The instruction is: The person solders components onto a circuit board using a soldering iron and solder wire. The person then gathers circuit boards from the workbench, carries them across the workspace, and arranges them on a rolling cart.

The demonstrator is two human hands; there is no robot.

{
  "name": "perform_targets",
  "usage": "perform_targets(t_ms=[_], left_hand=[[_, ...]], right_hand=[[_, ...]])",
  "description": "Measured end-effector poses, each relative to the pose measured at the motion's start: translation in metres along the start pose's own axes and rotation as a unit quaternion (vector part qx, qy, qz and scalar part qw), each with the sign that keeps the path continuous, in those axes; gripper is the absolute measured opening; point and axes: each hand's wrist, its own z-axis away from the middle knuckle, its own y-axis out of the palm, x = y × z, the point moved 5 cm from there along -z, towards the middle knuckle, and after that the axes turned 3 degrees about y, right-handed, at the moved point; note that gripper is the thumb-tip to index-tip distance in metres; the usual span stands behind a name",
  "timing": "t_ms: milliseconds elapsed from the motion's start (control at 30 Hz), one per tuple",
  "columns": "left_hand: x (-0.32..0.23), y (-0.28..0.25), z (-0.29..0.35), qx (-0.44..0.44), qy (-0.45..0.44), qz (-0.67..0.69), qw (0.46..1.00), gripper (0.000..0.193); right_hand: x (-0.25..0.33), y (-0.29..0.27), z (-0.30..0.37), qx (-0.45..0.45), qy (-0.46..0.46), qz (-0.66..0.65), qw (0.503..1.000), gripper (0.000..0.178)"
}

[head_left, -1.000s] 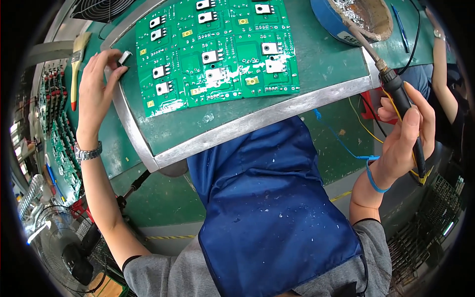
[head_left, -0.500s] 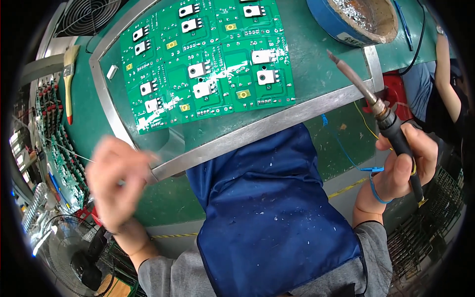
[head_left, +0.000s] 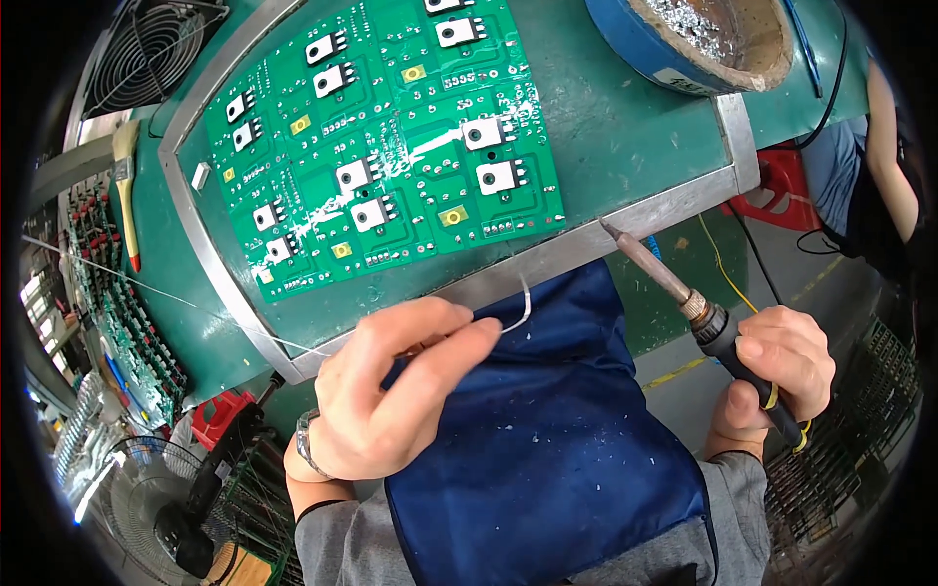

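Observation:
My right hand (head_left: 779, 366) grips the dark handle of a soldering iron (head_left: 718, 332), whose tip points up and left over the metal edge strip of the bench. Between the thumb and fingers of my left hand (head_left: 401, 381) is pinched a thin solder wire (head_left: 516, 320); its bent end sticks out to the right above my apron, and the rest trails off to the left. Beyond both hands lies a green circuit board panel (head_left: 410, 127) with several black-and-white three-legged components and shiny solder spots. Neither the iron nor the wire touches the board.
A blue-sided round pot (head_left: 635, 49) with silvery scraps stands at the back right. A brush (head_left: 127, 195) and a row of upright boards (head_left: 122, 313) are at left, with a fan (head_left: 156, 508) below. Another person's arm (head_left: 884, 146) shows at far right.
My left hand has moved right, in front of the board, and the wire end now shows. The soldering iron has come down and left. The panel appears shifted left and slightly lower in view.

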Motion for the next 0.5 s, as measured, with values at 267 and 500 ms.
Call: perform_targets(t_ms=[267,500], left_hand=[[-0.021,0.004,-0.008,0.050,0.050,0.099,0.993,0.042],[-0.029,0.007,-0.011,0.038,0.140,0.214,0.966,0.036]], right_hand=[[-0.006,0.020,-0.007,0.039,0.009,-0.121,0.992,0.044],[-0.004,0.053,-0.026,0.144,0.030,-0.117,0.982,0.041]])
